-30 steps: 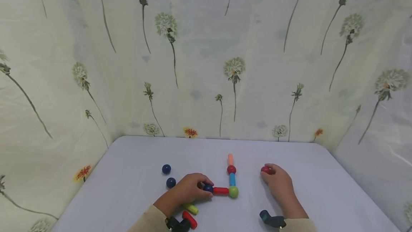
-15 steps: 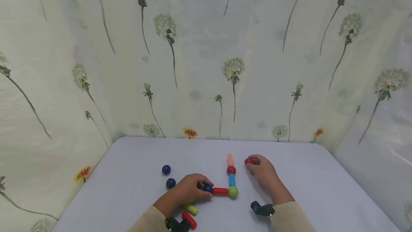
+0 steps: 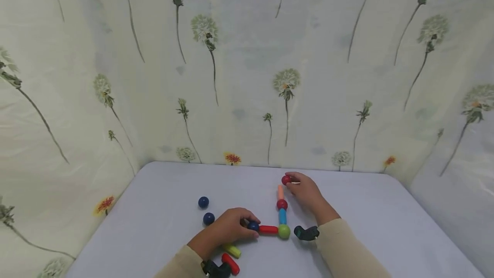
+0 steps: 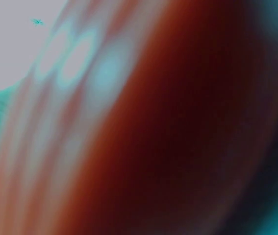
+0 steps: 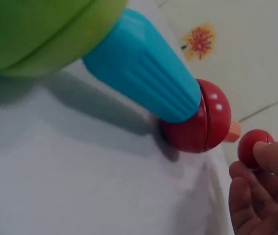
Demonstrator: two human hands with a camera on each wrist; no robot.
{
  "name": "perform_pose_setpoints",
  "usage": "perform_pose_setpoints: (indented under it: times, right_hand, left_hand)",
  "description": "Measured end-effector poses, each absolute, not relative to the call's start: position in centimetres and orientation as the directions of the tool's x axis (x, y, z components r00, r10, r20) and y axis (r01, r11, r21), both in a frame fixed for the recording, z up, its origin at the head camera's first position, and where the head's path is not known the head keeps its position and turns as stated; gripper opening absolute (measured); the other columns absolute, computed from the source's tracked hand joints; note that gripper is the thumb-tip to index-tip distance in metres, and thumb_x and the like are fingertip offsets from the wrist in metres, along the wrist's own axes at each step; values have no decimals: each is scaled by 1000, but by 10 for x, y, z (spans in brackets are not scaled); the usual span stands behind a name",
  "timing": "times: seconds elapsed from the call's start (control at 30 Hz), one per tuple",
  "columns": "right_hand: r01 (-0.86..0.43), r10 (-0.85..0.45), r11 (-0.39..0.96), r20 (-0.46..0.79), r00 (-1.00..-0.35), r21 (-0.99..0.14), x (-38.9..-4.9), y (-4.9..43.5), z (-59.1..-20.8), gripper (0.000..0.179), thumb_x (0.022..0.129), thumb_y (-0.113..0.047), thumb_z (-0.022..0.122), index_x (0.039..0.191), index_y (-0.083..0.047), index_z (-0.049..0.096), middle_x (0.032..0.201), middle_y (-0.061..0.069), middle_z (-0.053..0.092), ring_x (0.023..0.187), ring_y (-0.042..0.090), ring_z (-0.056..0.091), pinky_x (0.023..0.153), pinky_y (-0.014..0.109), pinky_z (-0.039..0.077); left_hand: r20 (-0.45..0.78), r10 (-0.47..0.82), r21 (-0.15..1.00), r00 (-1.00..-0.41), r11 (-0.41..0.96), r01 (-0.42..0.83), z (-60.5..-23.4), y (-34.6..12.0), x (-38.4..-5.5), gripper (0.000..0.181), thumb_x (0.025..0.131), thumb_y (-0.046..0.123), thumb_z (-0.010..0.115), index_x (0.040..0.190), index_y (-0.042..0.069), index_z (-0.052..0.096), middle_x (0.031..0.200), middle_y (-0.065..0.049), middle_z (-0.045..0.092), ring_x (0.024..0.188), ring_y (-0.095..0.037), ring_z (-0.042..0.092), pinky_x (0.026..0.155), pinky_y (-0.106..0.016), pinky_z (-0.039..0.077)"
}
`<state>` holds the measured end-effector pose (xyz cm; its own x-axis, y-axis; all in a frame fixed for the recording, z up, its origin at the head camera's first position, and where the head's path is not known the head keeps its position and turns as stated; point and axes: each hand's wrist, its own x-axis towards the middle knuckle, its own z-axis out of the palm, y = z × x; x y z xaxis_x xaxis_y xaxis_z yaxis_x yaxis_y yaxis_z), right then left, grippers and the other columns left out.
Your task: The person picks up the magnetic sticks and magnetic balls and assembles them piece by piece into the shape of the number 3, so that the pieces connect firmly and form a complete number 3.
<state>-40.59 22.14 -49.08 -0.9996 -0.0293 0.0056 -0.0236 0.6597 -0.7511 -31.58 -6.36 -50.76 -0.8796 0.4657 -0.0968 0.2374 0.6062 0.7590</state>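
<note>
Red ball (image 3: 286, 179) sits pinched in the narrow grip of the right hand (image 3: 306, 192), just beyond the far end of a peach rod (image 3: 280, 192); whether they touch I cannot tell. That rod's long axis runs near to far, in line through a joined red ball (image 3: 282, 205) and a blue rod (image 3: 283, 216) to a green ball (image 3: 284, 231). From there a red rod (image 3: 268, 229) runs left to a dark blue ball (image 3: 253, 226), held in the grip of the left hand (image 3: 233, 226) on the desk (image 3: 370, 209).
</note>
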Motion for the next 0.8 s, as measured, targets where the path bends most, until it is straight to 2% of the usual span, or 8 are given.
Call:
perform_pose_setpoints:
  times: [0.1, 0.33, 0.53, 0.63, 0.8]
  right_hand:
    - [-49, -59, 671, 12, -998, -740, -410, 218, -487, 49, 105, -21, 64, 152, -18, 54, 146, 14, 60, 120, 30, 64, 95, 43, 59]
    - [-27, -107, 692, -65, -992, -722, -416, 219, -498, 49, 106, -27, 63, 154, -26, 53, 150, 12, 56, 132, 35, 54, 98, 46, 57]
    - [-13, -108, 674, -82, -991, -739, -418, 226, -507, 45, 108, -30, 59, 153, -29, 54, 150, 8, 58, 122, 28, 58, 96, 40, 56]
    - [-3, -111, 676, -98, -989, -737, -417, 228, -508, 44, 109, -30, 57, 153, -29, 54, 152, 9, 56, 125, 30, 55, 101, 46, 53]
    - [30, -103, 679, -136, -985, -733, -416, 226, -506, 43, 108, -33, 58, 152, -32, 56, 156, 10, 52, 141, 37, 45, 113, 60, 44]
  left_hand:
    - [-94, 467, 764, -879, 600, 237, -507, -63, -316, 26, 85, 33, 88, 109, 34, 78, 101, 15, 66, 90, -11, 59, 80, -29, 51]
    - [-106, 459, 762, -882, 607, 225, -509, -63, -316, 27, 84, 32, 89, 109, 34, 79, 101, 15, 66, 89, -12, 58, 77, -30, 50]
    - [-102, 464, 752, -880, 615, 237, -510, -63, -317, 28, 84, 33, 89, 110, 35, 78, 101, 15, 65, 89, -11, 58, 78, -29, 50]
    - [-106, 461, 746, -881, 623, 236, -510, -63, -317, 28, 84, 34, 89, 110, 36, 78, 102, 15, 65, 90, -11, 57, 79, -30, 50]
    - [-103, 465, 748, -879, 619, 239, -511, -65, -318, 28, 85, 34, 88, 111, 35, 78, 102, 15, 65, 92, -11, 58, 81, -30, 50]
